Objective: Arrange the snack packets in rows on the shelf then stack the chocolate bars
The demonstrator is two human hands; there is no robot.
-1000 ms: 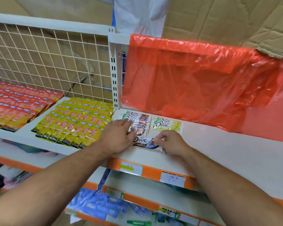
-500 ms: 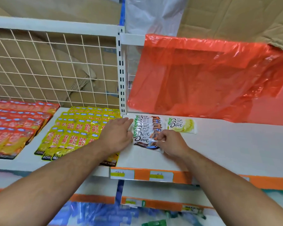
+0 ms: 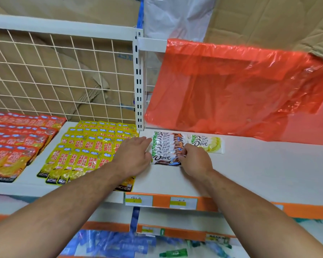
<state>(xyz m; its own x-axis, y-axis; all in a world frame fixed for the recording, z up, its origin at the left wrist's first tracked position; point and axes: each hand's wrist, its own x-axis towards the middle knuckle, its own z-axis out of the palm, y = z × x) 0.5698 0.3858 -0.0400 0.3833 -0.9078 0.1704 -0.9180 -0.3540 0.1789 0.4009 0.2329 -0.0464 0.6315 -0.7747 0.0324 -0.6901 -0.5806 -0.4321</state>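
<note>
A fanned stack of brown Dove chocolate bars (image 3: 166,148) lies on the white shelf (image 3: 259,170) near its left end. My left hand (image 3: 133,155) presses flat against the stack's left edge, fingers together. My right hand (image 3: 195,161) pinches the right end of the front bar. A single yellow-green Dove bar (image 3: 207,143) lies just right of the stack. Yellow snack packets (image 3: 90,149) sit in overlapping rows on the neighbouring shelf, with red snack packets (image 3: 17,144) in rows further left.
A red plastic bag (image 3: 241,94) hangs over the back of the shelf above the bars. A white slotted upright (image 3: 139,81) and wire mesh back (image 3: 63,75) divide the bays. Orange price rail (image 3: 175,202) runs along the front edge; blue packets (image 3: 108,243) lie below.
The bars have been pushed back and squared into a tighter fanned stack between both hands. The view has tilted up and shifted slightly right.
</note>
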